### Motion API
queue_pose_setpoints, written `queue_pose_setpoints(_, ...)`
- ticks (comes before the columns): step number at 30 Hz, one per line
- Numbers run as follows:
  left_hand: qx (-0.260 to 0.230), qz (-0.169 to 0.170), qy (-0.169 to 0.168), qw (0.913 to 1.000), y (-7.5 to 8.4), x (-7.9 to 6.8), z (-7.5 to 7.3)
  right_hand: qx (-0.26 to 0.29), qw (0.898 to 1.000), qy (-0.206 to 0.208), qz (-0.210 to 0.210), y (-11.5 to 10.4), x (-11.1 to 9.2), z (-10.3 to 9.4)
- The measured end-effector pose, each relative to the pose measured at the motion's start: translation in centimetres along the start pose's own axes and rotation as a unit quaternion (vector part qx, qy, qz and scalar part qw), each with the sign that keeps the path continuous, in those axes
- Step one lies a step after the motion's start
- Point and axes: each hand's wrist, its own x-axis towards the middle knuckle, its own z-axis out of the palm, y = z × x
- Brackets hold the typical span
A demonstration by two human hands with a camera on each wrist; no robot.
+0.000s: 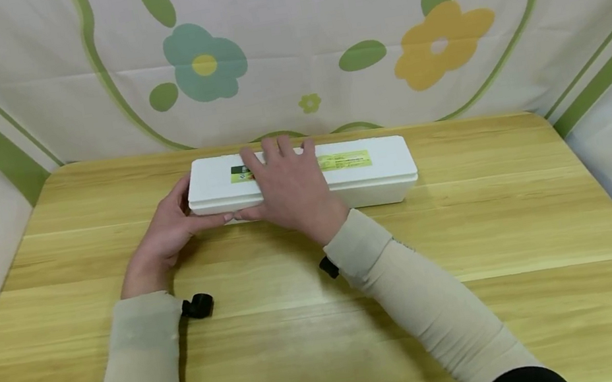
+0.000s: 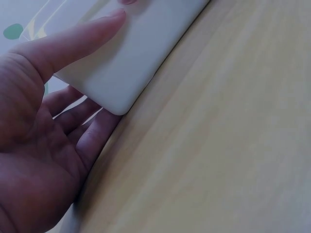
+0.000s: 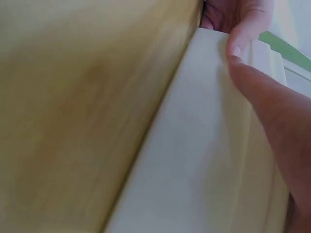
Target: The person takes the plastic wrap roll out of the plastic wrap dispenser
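Observation:
A long white lidded box (image 1: 388,164) with a green and yellow label (image 1: 344,160) lies sideways near the table's far edge. My left hand (image 1: 165,232) holds its left end, thumb along the front wall and fingers round the end. Across the lid, left of the middle, my right hand (image 1: 294,186) grips the box, covering part of the label; its fingertips reach the back edge and its thumb lies on the front wall. The two thumb tips meet there. In the left wrist view, fingers (image 2: 92,136) sit close by the box's lower corner. The right wrist view shows the thumb (image 3: 265,99) against the front wall.
The wooden table (image 1: 285,361) extends in front of the box and to both sides. Behind it hangs a white cloth (image 1: 281,34) printed with flowers and leaves. Pale cloth also stands at the left and right. A small black device (image 1: 199,306) sits at the left cuff.

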Motion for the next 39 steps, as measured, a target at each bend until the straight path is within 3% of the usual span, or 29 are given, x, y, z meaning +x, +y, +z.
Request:
queue_pose_setpoints(8,-0.001,0.000,0.000,1.0000,0.03,0.25,0.07,-0.013,0.999,0.036,-0.011,0.23,-0.21,0.70)
queue_pose_setpoints(20,0.012,-0.001,-0.002,0.9999,0.12,-0.04,0.15,-0.001,1.000,0.003,-0.013,0.22,-0.11,0.49)
queue_pose_setpoints(39,0.010,0.002,0.001,0.9999,0.16,-0.09,0.08,-0.011,1.000,-0.002,-0.008,0.12,-0.04,0.55)
